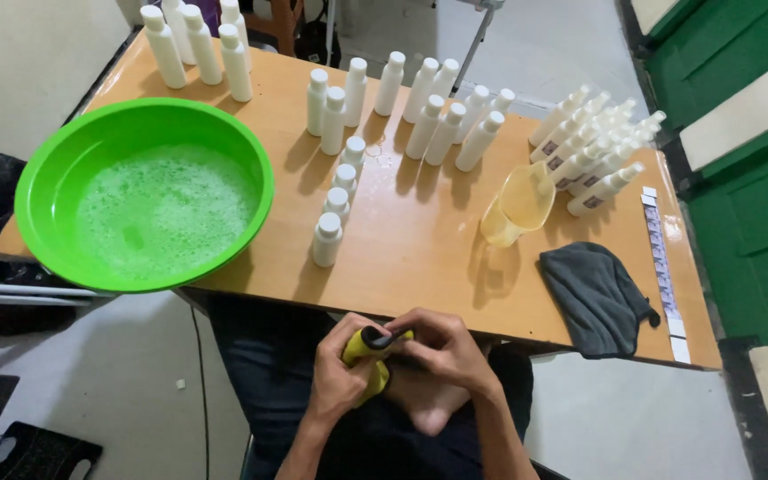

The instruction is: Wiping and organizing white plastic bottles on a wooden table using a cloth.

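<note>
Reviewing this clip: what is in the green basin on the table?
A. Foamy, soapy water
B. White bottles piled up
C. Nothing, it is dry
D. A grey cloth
A: the green basin holds pale foamy water, while the white bottles stand on the table outside it and the grey cloth lies near the table's right end.

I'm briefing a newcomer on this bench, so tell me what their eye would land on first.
The round bright green plastic basin, full of foamy water, dominates the wooden table's left end. Behind and beside it stand clusters of small white plastic bottles, with a translucent yellow measuring jug and a dark grey cloth to the right. Below the table's near edge, the left hand and right hand grip a yellow-and-black handheld tool.
</note>
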